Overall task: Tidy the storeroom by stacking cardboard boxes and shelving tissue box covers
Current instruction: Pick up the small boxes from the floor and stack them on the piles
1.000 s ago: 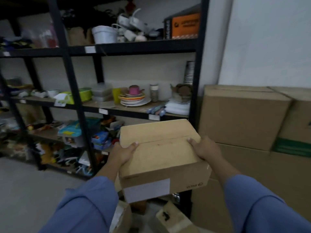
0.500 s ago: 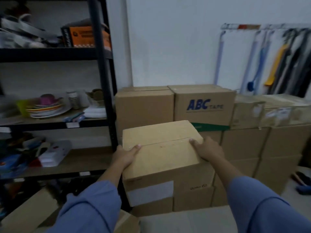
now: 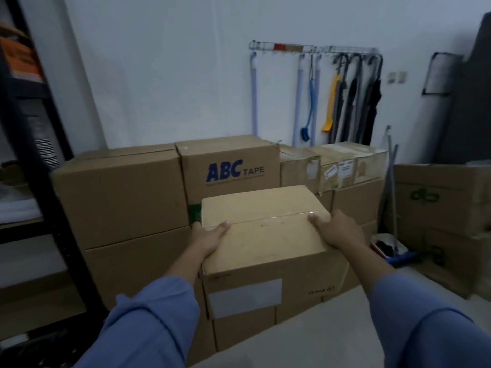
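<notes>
Head view: both hands, left hand (image 3: 210, 239) and right hand (image 3: 336, 231), clasp the cardboard box (image 3: 265, 251), fingers over its top edges; stacked boxes (image 3: 119, 192) beyond the fingertips, likely needing a lift onto them

White wall (image 3: 159, 62), wall hook rail (image 3: 313, 50), black shelving (image 3: 50, 144), dim light.

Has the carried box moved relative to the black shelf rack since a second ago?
Yes. The carried box, held by the left hand and right hand, has swung right, away from the black shelf rack, and now faces the ABC Tape box.
</notes>
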